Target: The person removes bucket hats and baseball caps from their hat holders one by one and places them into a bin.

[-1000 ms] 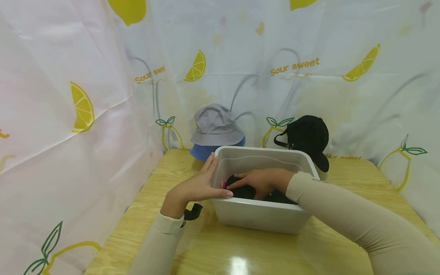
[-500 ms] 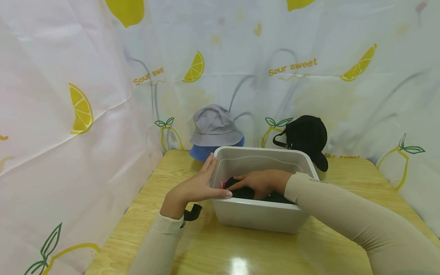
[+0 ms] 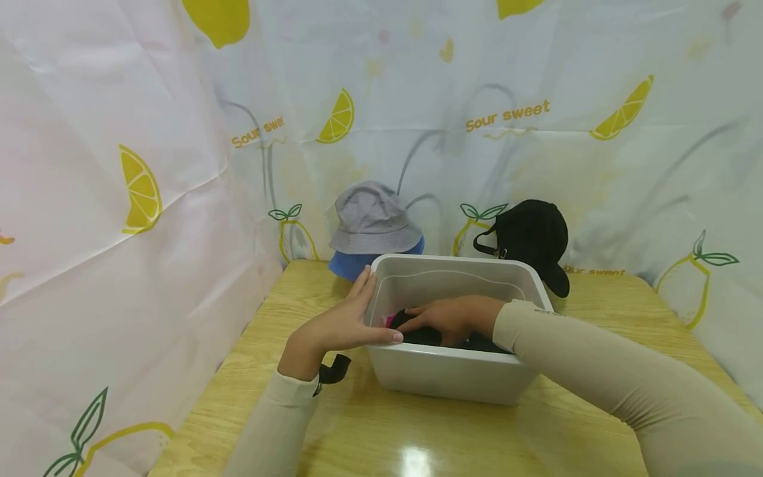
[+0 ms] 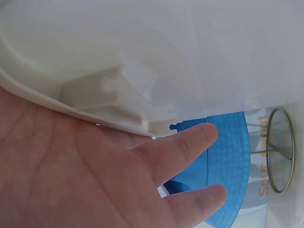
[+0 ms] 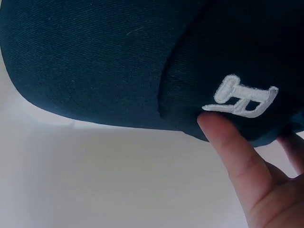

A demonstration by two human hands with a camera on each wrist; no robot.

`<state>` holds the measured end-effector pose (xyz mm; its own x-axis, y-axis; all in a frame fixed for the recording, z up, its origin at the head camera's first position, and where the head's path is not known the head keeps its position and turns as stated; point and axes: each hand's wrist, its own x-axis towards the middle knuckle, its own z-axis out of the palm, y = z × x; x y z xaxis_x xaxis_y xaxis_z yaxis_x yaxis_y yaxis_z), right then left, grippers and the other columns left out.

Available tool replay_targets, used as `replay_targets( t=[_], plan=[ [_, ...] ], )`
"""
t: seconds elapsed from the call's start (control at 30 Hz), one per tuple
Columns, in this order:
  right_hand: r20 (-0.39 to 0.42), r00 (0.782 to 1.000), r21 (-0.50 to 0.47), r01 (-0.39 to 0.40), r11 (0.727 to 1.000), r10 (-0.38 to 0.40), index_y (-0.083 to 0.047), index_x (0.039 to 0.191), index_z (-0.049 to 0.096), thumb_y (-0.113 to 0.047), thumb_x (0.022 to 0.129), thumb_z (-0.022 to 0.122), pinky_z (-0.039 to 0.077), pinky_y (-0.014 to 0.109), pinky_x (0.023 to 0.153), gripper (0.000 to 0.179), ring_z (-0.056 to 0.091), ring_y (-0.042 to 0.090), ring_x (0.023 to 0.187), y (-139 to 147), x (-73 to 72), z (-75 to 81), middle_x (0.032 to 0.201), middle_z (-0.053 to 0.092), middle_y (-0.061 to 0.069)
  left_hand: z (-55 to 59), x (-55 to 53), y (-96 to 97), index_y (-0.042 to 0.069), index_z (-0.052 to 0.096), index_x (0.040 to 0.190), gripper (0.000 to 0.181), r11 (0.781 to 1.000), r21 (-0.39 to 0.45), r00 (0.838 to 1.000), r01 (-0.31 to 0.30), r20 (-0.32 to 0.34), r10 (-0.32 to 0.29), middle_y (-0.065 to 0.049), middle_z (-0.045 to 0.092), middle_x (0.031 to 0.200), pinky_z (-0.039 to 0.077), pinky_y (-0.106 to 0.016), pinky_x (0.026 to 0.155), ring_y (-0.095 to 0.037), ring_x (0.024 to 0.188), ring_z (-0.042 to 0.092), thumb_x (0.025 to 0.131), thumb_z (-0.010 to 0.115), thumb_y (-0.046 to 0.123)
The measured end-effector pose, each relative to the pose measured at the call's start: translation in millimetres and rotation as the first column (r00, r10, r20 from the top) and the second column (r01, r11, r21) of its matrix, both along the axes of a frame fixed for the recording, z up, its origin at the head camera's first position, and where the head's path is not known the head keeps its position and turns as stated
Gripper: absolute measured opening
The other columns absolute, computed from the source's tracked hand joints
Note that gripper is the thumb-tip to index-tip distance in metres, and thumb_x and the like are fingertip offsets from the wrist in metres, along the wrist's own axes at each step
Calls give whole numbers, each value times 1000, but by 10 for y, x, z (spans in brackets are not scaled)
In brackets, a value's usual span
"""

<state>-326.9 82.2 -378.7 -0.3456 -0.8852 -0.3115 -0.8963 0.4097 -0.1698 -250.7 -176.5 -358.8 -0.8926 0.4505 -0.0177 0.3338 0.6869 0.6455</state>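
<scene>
A light grey plastic bin (image 3: 441, 374) stands on the table. My left hand (image 3: 330, 328) rests on its left front corner, thumb along the front rim and fingers extended up the left side. In the left wrist view, those fingers (image 4: 183, 147) lie straight beneath the rim. My right hand (image 3: 456, 318) reaches into the bin and rests with spread fingers on a dark baseball cap (image 3: 420, 334). The right wrist view shows a fingertip touching the cap (image 5: 104, 61) beside its white embroidered letter. Something pink (image 3: 390, 320) shows next to the cap. The bin's bottom is hidden.
Behind the bin on the left, a grey bucket hat (image 3: 372, 215) sits on top of a blue one (image 3: 348, 264). A black baseball cap (image 3: 533, 235) is behind the bin at right. Lemon-printed cloth (image 3: 417, 79) closes off the back and sides of the wooden table (image 3: 334, 430).
Both hands and the bin hold nearly the same positions. The fingers of my right hand have shifted very slightly on the cap.
</scene>
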Motion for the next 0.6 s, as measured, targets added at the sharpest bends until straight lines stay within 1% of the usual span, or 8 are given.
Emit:
replay_targets(
  t=[0.23,0.4,0.5,0.6],
  plan=[
    [-11,1000,7,2,1000,-2,-29,158,45,-14,86,83,40,47,119,82,41,34,149,-2,11,-21,164,37,20,-5,2,3,20,-7,167,135,1000,9,1000,0,-3,0,8,-23,171,25,-54,125,-23,161,-4,76,75,76],
    [-2,1000,7,3,1000,-3,-27,157,46,-15,87,83,39,47,120,81,41,35,150,-4,20,-16,164,38,20,-9,-6,-1,20,-7,167,135,1000,8,1000,-1,-5,1,9,-23,171,26,-53,125,-23,161,-1,76,75,76],
    [5,1000,-1,0,1000,0,-27,157,47,-16,86,84,40,48,119,81,41,35,149,-2,19,-4,163,38,21,-12,-10,-2,19,-7,167,135,1000,7,1000,1,-13,0,7,-22,172,27,-54,125,-25,161,1,76,75,76],
    [24,1000,1,14,1000,-14,-28,158,45,-18,84,86,42,47,117,84,42,34,148,1,18,18,165,36,20,-13,-3,-2,18,-7,167,136,1000,7,1000,1,-8,-1,5,-22,172,26,-54,125,-25,161,1,76,75,76]
  ],
)
